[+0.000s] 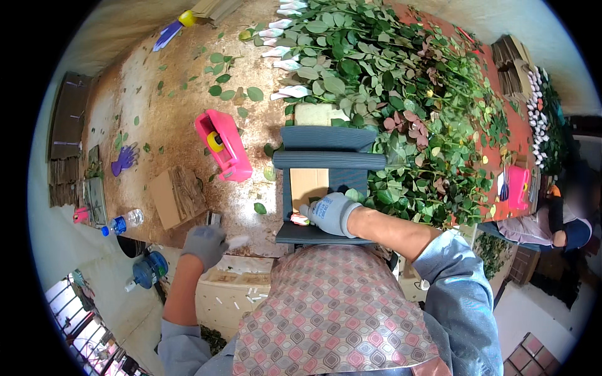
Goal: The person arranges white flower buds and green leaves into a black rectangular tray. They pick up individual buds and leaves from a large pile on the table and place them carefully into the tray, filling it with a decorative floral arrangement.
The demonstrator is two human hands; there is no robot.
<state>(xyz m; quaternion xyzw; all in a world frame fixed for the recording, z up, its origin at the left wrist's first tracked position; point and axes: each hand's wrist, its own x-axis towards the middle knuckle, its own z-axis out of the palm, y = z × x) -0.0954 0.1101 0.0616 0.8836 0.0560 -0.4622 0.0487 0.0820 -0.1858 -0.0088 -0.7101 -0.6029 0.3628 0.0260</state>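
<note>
My right hand, in a grey glove, is curled over a small orange-and-white item on a cardboard sheet inside a dark ridged holder. My left hand, also gloved, is closed at the bench's front edge, just below a small metal tool. A blurred white piece shows beside its fingers; what it grips is hidden. Folded cardboard lies just beyond that hand. A pink tape dispenser with a yellow roll sits left of the holder.
Leafy stems with white-wrapped heads fill the bench's right. Loose leaves and purple gloves lie on the worn bench top. A bottle stands at the left front, a large jug below. A co-worker is at the far right.
</note>
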